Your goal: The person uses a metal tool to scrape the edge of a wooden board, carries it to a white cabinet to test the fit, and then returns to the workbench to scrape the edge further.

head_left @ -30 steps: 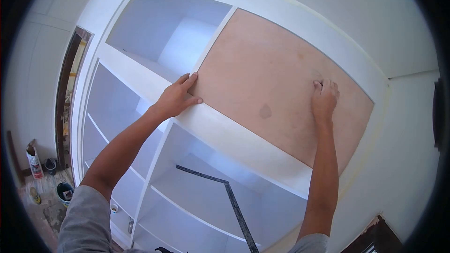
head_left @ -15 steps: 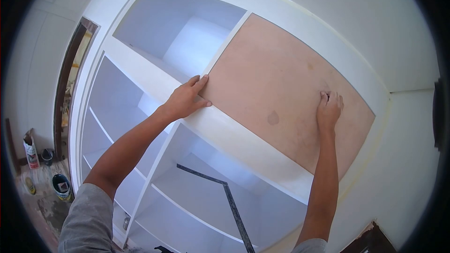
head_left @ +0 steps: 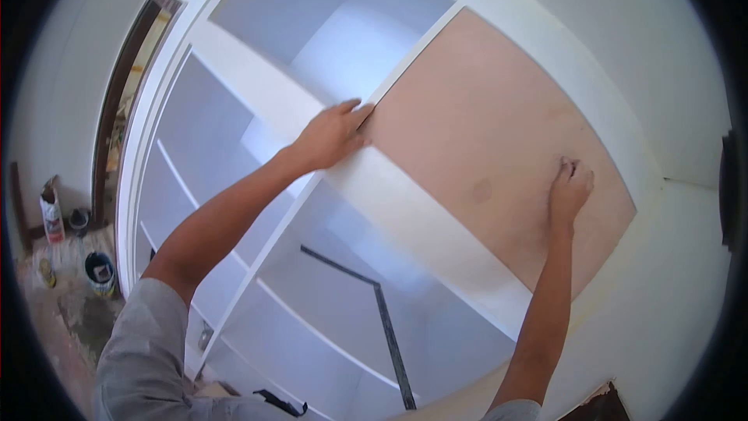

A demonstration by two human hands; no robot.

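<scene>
A bare brown plywood panel (head_left: 499,132) fills the upper right opening of a white built-in shelf unit (head_left: 257,90). My left hand (head_left: 333,134) rests at the panel's lower left corner, fingers spread against its edge and the white frame. My right hand (head_left: 570,191) presses on the panel's face near its lower right, fingers curled together; whether it pinches something small I cannot tell.
A black L-shaped square (head_left: 382,312) lies on a lower shelf. The upper left compartment (head_left: 343,23) stands open. On the floor at the left are a paint can (head_left: 100,273), a tube (head_left: 51,214) and small containers. A dark doorway (head_left: 125,101) borders the unit's left side.
The view has swung, so the shelf unit and panel sit further right and more tilted. Both hands stay at the same spots on the panel.
</scene>
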